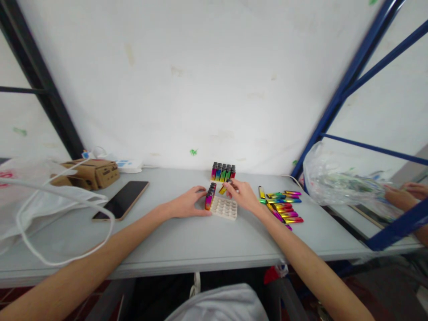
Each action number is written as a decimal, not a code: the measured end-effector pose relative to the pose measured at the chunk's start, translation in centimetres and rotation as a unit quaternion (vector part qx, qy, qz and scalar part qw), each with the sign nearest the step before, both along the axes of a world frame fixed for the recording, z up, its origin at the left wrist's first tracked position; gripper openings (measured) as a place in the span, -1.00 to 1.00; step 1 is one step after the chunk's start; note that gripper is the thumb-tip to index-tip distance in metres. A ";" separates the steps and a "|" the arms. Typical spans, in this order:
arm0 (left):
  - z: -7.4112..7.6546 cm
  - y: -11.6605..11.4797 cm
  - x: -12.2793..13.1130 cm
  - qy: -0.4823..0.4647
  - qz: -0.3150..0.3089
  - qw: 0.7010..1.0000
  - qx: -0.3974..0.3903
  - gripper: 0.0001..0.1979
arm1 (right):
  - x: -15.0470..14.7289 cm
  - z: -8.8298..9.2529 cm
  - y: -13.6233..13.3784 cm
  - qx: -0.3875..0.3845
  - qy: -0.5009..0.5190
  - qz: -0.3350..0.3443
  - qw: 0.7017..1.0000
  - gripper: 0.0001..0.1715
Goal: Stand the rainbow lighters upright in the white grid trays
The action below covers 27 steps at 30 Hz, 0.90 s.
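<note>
**Hands at tray**

Left hand (185, 204), fingers loosely spread, touches standing lighters (210, 199) at the left edge of the white tray (226, 208). Right hand (243, 195) pinches a yellow lighter (223, 189) over its far edge. Loose lighters (284, 206) lie right. The print on the far-left box (95, 171) is unreadable.

The table's (187, 249) front edge lay open to me. The tray (224, 208) sat mid-table, a phone (122, 199) blocked the left, loose lighters (284, 207) the right, and standing lighters (223, 171) the back edge.

Rainbow-gradient metallic lighters (284, 206); cream tray (224, 207); grey table (187, 240); phone (122, 199) black w/ gold edge.
</note>
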<state>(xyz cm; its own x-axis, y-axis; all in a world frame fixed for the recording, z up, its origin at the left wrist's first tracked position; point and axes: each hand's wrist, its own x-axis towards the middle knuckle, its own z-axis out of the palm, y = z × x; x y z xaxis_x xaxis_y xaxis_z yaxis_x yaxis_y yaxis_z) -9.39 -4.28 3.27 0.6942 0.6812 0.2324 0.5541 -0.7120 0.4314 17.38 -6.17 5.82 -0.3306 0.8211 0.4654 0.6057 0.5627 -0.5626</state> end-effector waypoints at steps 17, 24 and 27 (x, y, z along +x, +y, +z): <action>0.4 -0.4 0.1 -0.004 0.001 1.000 0.004 -0.24 | -1.1 -1.8 1.6 0.005 -0.102 0.058 0.993 -0.67; 0.2 0.0 -0.1 0.002 0.007 1.000 0.016 -0.23 | 3.0 0.5 1.5 -0.041 -0.101 0.057 0.992 -0.69; 0.1 0.1 0.0 0.009 0.007 1.000 0.013 -0.23 | 7.2 2.6 0.7 -0.031 -0.103 -0.028 0.994 -0.66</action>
